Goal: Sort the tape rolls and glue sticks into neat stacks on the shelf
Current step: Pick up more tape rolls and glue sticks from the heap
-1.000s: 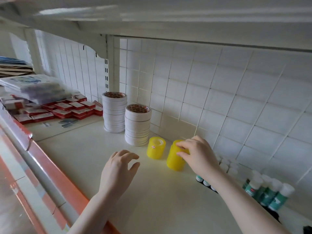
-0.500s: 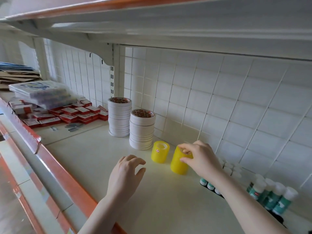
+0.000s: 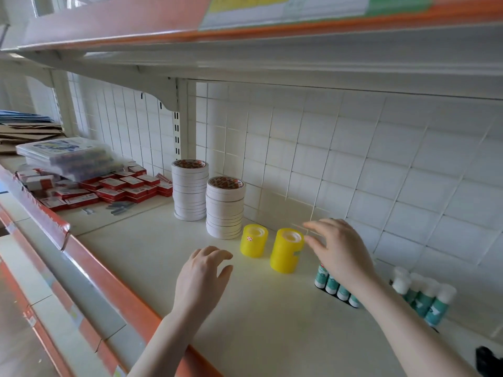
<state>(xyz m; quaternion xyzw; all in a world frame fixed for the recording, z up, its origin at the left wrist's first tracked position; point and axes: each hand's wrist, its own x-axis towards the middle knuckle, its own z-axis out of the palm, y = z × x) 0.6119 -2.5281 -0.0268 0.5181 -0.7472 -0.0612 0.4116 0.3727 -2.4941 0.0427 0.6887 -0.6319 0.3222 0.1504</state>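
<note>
Two stacks of yellow tape rolls stand on the cream shelf (image 3: 266, 317): a short one (image 3: 253, 241) and a taller one (image 3: 286, 250) to its right. Behind them rise two stacks of white tape rolls (image 3: 190, 189) (image 3: 224, 207). My right hand (image 3: 339, 248) hovers just right of the taller yellow stack, fingers spread and apart from it. My left hand (image 3: 202, 276) hangs above the shelf in front of the yellow stacks, fingers loosely curled, holding nothing. Green glue sticks with white caps (image 3: 336, 288) stand partly hidden behind my right wrist, with more glue sticks (image 3: 424, 295) further right.
Red staple boxes (image 3: 114, 187) and plastic-wrapped packs (image 3: 68, 156) fill the shelf's left section. The orange shelf edge (image 3: 114, 289) runs diagonally in front. An upper shelf (image 3: 245, 50) hangs low overhead. A white grid panel (image 3: 353, 159) backs the shelf.
My right hand has let go of the taller yellow stack and drawn back to its right, fingers spread. My left hand has barely moved. The camera has tilted up.
</note>
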